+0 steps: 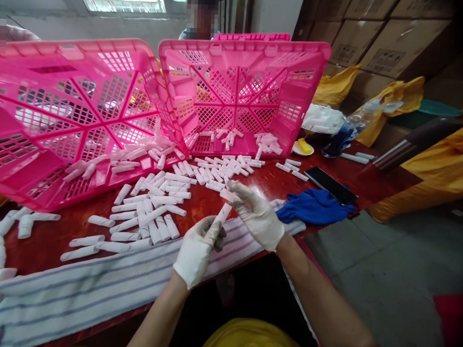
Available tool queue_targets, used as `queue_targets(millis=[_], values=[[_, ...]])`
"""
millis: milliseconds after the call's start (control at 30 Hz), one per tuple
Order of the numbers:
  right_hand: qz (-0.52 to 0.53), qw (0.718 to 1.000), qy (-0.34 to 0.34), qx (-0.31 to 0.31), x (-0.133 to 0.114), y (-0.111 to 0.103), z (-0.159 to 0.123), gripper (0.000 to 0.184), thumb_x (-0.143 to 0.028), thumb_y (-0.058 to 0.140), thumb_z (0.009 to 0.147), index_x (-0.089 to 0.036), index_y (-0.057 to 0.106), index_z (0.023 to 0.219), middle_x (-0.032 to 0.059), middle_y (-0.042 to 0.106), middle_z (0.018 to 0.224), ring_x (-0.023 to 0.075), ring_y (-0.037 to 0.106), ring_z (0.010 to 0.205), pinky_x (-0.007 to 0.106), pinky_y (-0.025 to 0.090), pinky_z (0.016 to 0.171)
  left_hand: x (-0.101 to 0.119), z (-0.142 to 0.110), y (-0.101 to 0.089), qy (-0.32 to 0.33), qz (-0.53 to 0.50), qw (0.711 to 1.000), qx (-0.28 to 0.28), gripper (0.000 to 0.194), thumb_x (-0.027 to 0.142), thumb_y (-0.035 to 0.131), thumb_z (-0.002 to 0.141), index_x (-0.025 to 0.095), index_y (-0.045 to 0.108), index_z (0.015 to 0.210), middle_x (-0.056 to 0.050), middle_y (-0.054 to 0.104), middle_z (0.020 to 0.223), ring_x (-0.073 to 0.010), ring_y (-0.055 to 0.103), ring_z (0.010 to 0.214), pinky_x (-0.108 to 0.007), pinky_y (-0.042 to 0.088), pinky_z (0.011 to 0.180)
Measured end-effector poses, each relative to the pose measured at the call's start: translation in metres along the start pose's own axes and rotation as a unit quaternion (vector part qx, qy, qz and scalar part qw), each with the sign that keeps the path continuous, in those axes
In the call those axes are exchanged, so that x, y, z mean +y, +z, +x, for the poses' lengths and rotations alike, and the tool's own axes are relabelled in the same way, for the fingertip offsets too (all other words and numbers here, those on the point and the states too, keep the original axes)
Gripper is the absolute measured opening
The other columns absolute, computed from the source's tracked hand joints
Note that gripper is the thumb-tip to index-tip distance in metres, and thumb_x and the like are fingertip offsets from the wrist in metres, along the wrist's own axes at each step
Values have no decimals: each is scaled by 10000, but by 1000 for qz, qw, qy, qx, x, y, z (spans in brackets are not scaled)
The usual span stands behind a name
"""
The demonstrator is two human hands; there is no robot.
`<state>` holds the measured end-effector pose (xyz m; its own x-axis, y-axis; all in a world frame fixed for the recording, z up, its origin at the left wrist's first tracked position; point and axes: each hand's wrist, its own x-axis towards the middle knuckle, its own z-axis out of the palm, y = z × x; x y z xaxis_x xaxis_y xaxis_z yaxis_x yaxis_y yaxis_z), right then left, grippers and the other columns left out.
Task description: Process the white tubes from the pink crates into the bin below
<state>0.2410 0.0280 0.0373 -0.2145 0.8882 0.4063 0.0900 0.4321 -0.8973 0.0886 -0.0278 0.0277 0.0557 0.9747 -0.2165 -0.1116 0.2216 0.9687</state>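
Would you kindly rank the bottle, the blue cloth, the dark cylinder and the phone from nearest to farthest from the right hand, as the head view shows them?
From the right hand:
1. Blue cloth, just to its right.
2. Phone, beyond the cloth.
3. Bottle, farther back on the table.
4. Dark cylinder, far right.

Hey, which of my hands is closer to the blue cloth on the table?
Your right. Your right hand is just to the left of the blue cloth; your left hand is farther left, on the far side of the right hand from it.
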Motion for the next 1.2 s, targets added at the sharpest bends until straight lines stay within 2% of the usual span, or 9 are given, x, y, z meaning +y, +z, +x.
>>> queue_targets(millis=[67,267,400,500,567,700,867,1000,1200], values=[[-164,983,-18,-80,-4,-2,-3,354,-266,451,906,-263,544,1247,60,626,1038,186,573,989,344,444,912,-1,1,-1,14,33,998,42,355,459,566,811,136,574,956,11,551,677,-62,458,518,-182,385,480],[-499,836,-6,-225,-18,2,-8,508,-192,383,905,-240,351,1410,81,643,800,218,591,740,362,441,729,-14,7,-4,31,69,993,96,428,463,594,785,138,572,1063,-6,592,723,-86,516,566,-209,442,545],[-376,912,8,-167,0,6,-12,337,-223,417,892,-220,536,1208,65,658,827,197,614,745,335,458,726,-20,10,-6,36,55,993,96,420,421,620,776,138,562,1081,-7,605,716,-101,560,614,-218,462,596],[-105,992,47,43,10,6,-7,132,-281,529,839,-213,523,951,30,650,830,165,628,756,301,486,721,-19,10,-7,27,-42,994,102,435,380,660,749,130,531,1081,-22,630,796,-101,600,652,-228,481,648],[101,978,82,162,9,7,1,187,-293,586,794,-223,421,847,-8,640,750,149,633,663,294,506,669,-16,10,-5,15,-97,991,95,451,366,695,716,123,516,1051,-32,638,840,-104,617,659,-238,488,664],[324,910,152,206,1,12,13,350,-295,675,692,-235,343,785,-52,617,631,158,639,584,307,533,625,-15,5,7,23,-124,988,89,416,339,707,713,120,498,999,-27,640,823,-110,626,667,-261,500,686],[361,888,169,230,-5,24,13,351,-357,700,669,-230,391,774,-48,610,617,173,649,635,318,540,651,-11,-1,22,21,-141,984,103,409,323,727,699,123,502,977,-25,641,792,-85,596,613,-231,482,641],[267,941,175,112,-10,26,6,246,-380,646,753,-205,482,808,-2,640,728,145,622,718,295,512,726,-1,-4,22,-53,-241,968,46,439,349,759,650,110,512,922,-29,628,771,-55,539,557,-190,433,561],[104,985,107,83,-1,16,2,184,-364,613,783,-180,603,787,4,588,765,122,536,756,246,465,725,3,-7,16,46,-76,987,136,330,351,681,748,139,503,927,0,605,711,-76,535,555,-211,431,555]])
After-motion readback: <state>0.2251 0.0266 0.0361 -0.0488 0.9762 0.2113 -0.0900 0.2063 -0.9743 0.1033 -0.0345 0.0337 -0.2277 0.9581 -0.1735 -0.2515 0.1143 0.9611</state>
